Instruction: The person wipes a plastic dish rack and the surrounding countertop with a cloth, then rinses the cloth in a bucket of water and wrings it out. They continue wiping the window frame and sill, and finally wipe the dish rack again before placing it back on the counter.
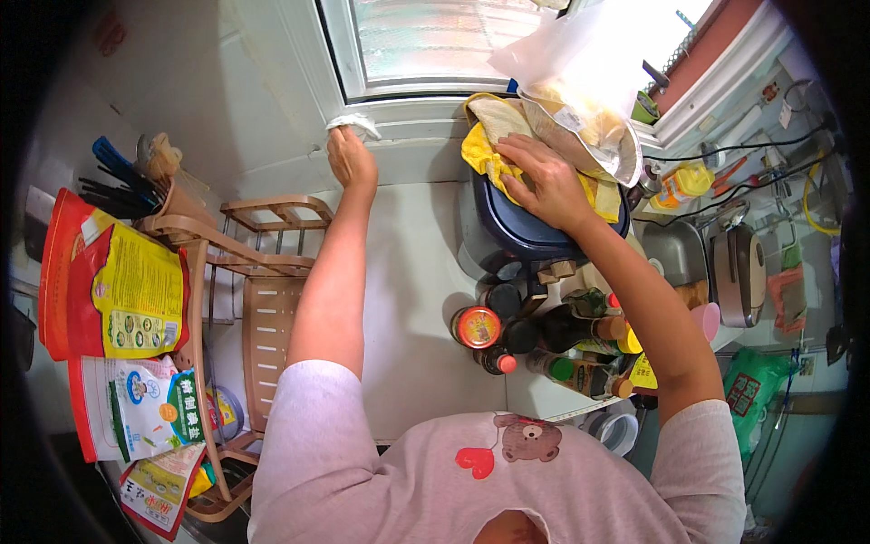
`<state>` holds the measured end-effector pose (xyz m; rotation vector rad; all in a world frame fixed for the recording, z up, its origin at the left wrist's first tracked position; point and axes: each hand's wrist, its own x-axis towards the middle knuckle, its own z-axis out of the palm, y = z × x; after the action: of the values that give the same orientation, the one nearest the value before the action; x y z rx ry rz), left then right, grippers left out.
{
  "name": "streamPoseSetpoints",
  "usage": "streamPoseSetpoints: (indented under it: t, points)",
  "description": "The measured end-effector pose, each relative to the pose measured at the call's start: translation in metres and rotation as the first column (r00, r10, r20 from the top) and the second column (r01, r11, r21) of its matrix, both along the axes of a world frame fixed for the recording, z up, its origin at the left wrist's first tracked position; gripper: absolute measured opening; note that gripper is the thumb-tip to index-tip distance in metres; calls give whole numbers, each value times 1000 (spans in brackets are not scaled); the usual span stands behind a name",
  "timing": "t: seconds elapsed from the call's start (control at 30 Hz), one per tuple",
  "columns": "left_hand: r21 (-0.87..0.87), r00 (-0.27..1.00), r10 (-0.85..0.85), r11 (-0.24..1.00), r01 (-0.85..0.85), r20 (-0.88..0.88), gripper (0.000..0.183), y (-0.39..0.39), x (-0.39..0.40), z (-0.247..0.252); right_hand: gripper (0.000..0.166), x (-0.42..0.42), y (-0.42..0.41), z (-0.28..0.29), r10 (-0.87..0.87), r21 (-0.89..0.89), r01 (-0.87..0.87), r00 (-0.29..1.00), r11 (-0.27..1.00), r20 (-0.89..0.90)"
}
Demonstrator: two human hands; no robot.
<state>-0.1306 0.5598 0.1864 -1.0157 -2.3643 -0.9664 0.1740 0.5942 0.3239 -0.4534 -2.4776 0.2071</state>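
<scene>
My left hand (pixel 352 160) presses a crumpled white cloth or tissue (pixel 355 124) to the window ledge (pixel 408 130), near the lower left corner of the window frame. Over on the right, my right hand (pixel 548 180) rests with fingers spread on yellow cloths (pixel 484 151). These cloths lie on the dark blue lid (pixel 520 228) of a bin-like container. Behind that hand, a foil tray (pixel 578 146) with pale contents in a clear plastic bag leans on the same lid.
Left of me stands a brown plastic rack (pixel 264 340) with seasoning packets (pixel 139 292) and a utensil holder (pixel 178 197). Several sauce bottles (pixel 571 330) and a red-lidded jar (pixel 478 327) crowd the white counter (pixel 414 306). Cables (pixel 741 146) cross the right side, near a rice cooker (pixel 737 275).
</scene>
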Motion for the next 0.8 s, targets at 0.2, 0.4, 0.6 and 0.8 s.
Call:
streamPoseSetpoints:
  t: [0.2, 0.4, 0.6, 0.8]
  points:
    - [-60, 993, -7, 998, 14, 120, 22, 4, 5, -2, 35, 1, 1, -1, -17, 13, 17, 1000, 1000, 6]
    - [112, 979, -95, 991, 76, 179, 32, 11, 28, 1, 35, -1, -1, -1, -21, 18, 21, 1000, 1000, 8]
    - [127, 946, -288, 954, 270, 151, 35, 29, 73, 0, 36, -1, -1, 1, -13, 12, 13, 999, 1000, 34]
    - [-15, 932, -362, 932, 363, 22, 23, 27, 74, 1, 36, 1, -1, 2, -23, 0, 23, 998, 1000, 55]
